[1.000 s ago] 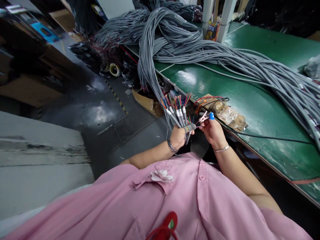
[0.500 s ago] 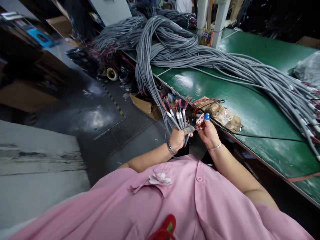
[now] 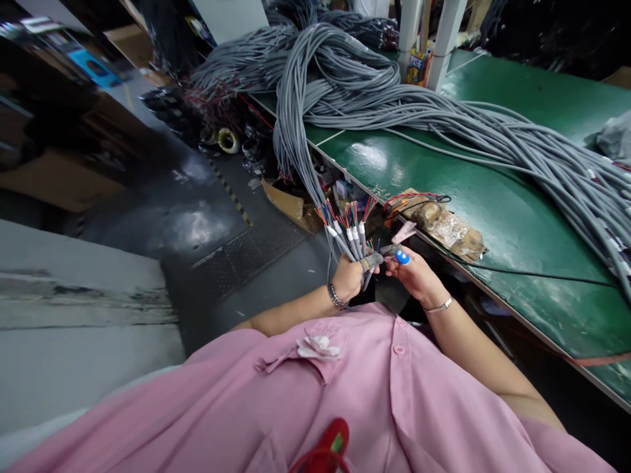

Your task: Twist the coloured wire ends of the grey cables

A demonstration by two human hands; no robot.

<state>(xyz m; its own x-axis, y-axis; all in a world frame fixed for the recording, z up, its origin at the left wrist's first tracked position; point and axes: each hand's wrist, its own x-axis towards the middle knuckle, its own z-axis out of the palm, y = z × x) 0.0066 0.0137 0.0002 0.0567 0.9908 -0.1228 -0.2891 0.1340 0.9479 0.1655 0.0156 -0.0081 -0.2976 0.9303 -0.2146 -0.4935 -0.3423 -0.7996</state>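
My left hand (image 3: 349, 276) is wrapped round several grey cables (image 3: 351, 244) whose stripped ends fan out in coloured wires (image 3: 351, 211). A grey covering is on its thumb. Close beside it on the right, my right hand (image 3: 411, 272) has its fingers pinched at thin wires by the left thumb; the wire tips are too small to make out. A blue cap (image 3: 402, 257) sits on a digit of the right hand. A pale pink piece (image 3: 405, 232) sticks out just above the right fingers, and how it is held is unclear.
A thick bundle of grey cables (image 3: 345, 105) lies across the green table (image 3: 384, 157) and hangs over its edge. A taped cardboard piece (image 3: 446, 230) rests near that edge. An open carton (image 3: 288, 205) stands below. White posts (image 3: 410, 39) rise at the back.
The right hand has turned and moved slightly down, bringing the blue cap lower. The pink piece now points up and right, above the fingers. The left hand still grips the cables.
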